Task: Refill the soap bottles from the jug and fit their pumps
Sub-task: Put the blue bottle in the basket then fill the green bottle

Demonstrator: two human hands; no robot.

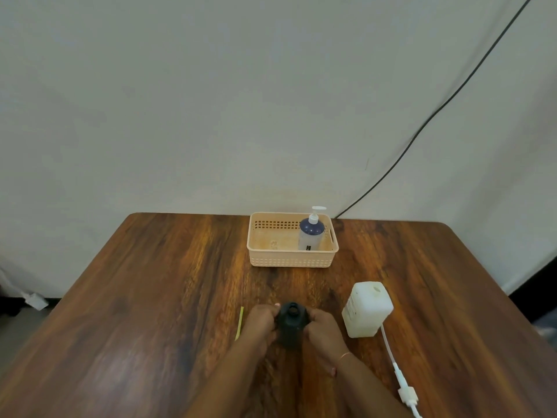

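A dark soap bottle (291, 322) with an open neck and no pump stands on the wooden table (150, 297) near its front. My left hand (261, 322) grips its left side and my right hand (324, 327) grips its right side. To the right stands a white jug (366, 310), uncapped, its hole showing on top. A loose white pump with its long tube (398, 372) lies on the table in front of the jug. A second bottle (311, 235), dark-topped with a white pump fitted, stands upright inside a beige basket (291, 260) at the back.
A thin yellow-green stick (239, 323) lies just left of my left hand. A black cable (422, 128) runs down the wall behind the table's back right. The table's left half holds nothing else.
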